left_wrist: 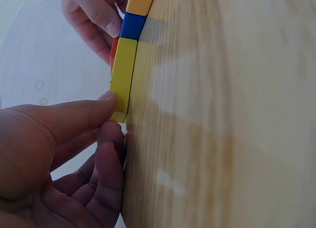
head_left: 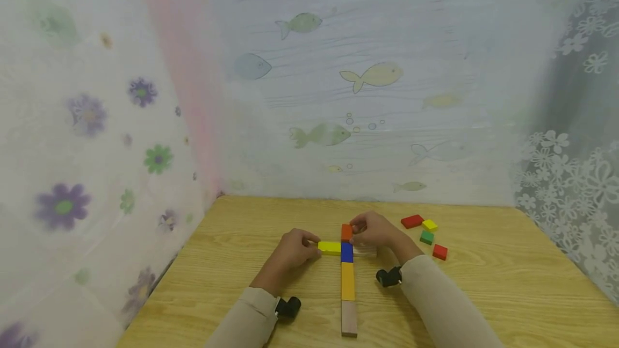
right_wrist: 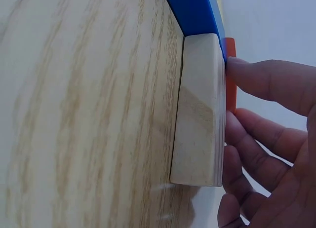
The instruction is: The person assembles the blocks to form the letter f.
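Wooden blocks form a cross on the table. My left hand pinches the left end of the yellow block between thumb and forefinger; its inner end meets the blue block. At the top of the cross, my right hand holds the orange-red block, thumb and forefinger at its right side. A plain wood block extends right from the blue one, partly under my right hand in the head view. Below the blue block lie an orange-yellow block and another plain wood block, end to end.
Loose blocks lie to the right of my right hand: a long red block, a small yellow block, a green block and a small red block. Patterned curtains stand at the table's back and sides.
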The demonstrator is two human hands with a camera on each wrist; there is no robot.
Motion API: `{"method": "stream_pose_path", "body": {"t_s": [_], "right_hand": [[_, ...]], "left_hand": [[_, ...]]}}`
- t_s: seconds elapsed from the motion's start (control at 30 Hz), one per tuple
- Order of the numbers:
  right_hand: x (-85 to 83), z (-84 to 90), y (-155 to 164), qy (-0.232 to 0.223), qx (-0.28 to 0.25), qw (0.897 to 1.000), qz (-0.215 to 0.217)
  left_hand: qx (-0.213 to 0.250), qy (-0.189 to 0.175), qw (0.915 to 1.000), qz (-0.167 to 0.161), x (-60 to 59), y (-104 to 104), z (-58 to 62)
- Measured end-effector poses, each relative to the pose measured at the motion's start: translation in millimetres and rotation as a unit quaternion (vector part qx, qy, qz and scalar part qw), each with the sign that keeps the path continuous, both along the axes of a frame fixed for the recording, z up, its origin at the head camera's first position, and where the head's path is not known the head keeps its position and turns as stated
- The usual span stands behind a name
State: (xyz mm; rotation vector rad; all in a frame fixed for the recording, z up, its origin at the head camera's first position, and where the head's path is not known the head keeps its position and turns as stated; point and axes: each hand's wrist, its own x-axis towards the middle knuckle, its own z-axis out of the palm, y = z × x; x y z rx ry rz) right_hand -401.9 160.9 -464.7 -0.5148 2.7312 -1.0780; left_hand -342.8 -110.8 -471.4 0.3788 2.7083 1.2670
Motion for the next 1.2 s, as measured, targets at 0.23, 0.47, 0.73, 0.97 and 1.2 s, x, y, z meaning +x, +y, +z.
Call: {"method": "stream_pose_path", "body": {"t_s": [0.23, 0.47, 0.73, 0.97, 1.2], "right_hand": [[0.8, -0.5, -0.4, -0.001, -0.003, 1.000, -0.003], [1.0, 0.0, -0.2, -0.002, -0.002, 1.000, -0.005], [2.3, -0.3, -0.6, 0.004, -0.003, 1.000, 0.001], [2.5, -1.3, -3.0, 0.015, 0.008, 1.000, 0.000], [6.3, 1.4, -4.5, 0.014, 0.007, 1.000, -0.004]], "left_hand": [[0.003, -0.008, 1.0000, 0.003, -0.3, -0.3, -0.4], [0.008, -0.010, 0.9999, 0.004, -2.6, -0.9, -1.8], [0.005, -0.009, 0.9999, 0.003, -4.1, -1.4, -3.6], [0.001, -0.014, 0.9999, 0.009, -4.1, -1.1, -4.0], [-0.002, -0.014, 0.9999, 0.010, -3.4, -0.5, -3.5]]}}
